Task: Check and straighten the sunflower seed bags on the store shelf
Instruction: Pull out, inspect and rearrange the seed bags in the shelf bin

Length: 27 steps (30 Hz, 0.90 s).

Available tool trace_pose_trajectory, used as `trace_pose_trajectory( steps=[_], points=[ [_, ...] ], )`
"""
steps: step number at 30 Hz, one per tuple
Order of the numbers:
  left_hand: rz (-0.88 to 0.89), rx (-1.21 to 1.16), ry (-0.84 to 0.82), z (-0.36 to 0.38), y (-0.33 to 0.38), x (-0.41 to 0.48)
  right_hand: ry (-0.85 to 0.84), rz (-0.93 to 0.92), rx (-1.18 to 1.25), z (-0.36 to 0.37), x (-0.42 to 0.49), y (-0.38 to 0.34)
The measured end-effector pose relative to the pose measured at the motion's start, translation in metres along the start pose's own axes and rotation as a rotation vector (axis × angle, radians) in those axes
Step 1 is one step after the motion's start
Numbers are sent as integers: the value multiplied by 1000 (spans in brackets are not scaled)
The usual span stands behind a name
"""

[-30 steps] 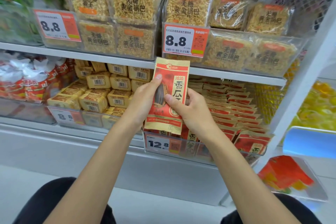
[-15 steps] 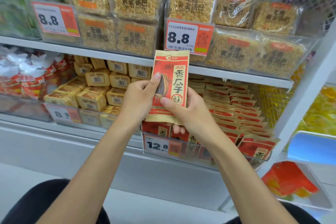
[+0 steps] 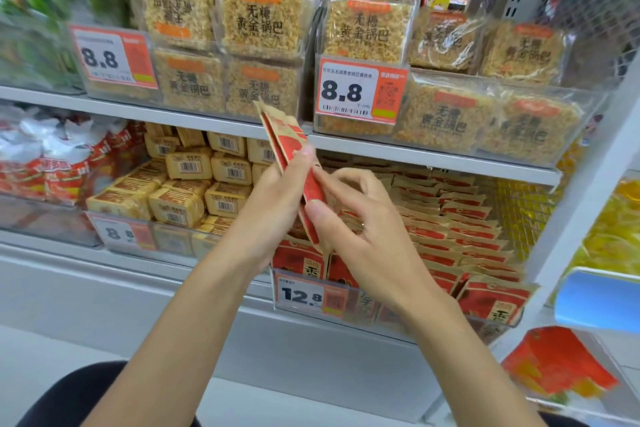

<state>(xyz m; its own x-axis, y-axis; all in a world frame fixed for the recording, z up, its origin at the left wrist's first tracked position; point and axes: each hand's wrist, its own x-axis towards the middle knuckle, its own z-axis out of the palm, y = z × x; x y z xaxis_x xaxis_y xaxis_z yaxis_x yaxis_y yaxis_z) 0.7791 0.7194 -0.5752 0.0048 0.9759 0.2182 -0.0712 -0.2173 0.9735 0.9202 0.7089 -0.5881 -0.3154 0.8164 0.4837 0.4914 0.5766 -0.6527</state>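
Head view: a red-and-kraft sunflower seed bag (image 3: 283, 135) is held almost edge-on between both hands, its top leaning left, in front of the shelf (image 3: 433, 158). The left hand (image 3: 273, 204) grips its middle from the left, thumb on the upper face. The right hand (image 3: 367, 239) pinches its lower part, with the thumb in front and the forefinger curled behind. Below and to the right lie the stocked bags (image 3: 460, 229), overlapped in rows behind a 12.8 price tag (image 3: 300, 295).

The white metal lower shelf (image 3: 52, 255) carries rows of red-and-tan paper sunflower seed bags (image 3: 460, 229) beside stacked yellow wrapped blocks (image 3: 180, 204), and the upper shelf (image 3: 433, 158) bears clear packs of golden rice crust (image 3: 446, 118).
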Motion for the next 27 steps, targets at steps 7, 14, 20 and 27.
trace_pose_trajectory(
  steps=[7, 14, 20, 27],
  points=[
    [-45, -205, 107, -1, -8, 5, -72, 343, 445, 1, 8, 12],
    [-16, -178, 139, -5, -14, 7, 46, 348, 541, 3, 10, 13],
    [-45, -251, 54, -9, -13, 5, -9, 366, 570, 0, 8, 9],
    [-92, -342, -55, -13, -12, 5, -9, 336, 562, -5, 9, 15]
  ],
)
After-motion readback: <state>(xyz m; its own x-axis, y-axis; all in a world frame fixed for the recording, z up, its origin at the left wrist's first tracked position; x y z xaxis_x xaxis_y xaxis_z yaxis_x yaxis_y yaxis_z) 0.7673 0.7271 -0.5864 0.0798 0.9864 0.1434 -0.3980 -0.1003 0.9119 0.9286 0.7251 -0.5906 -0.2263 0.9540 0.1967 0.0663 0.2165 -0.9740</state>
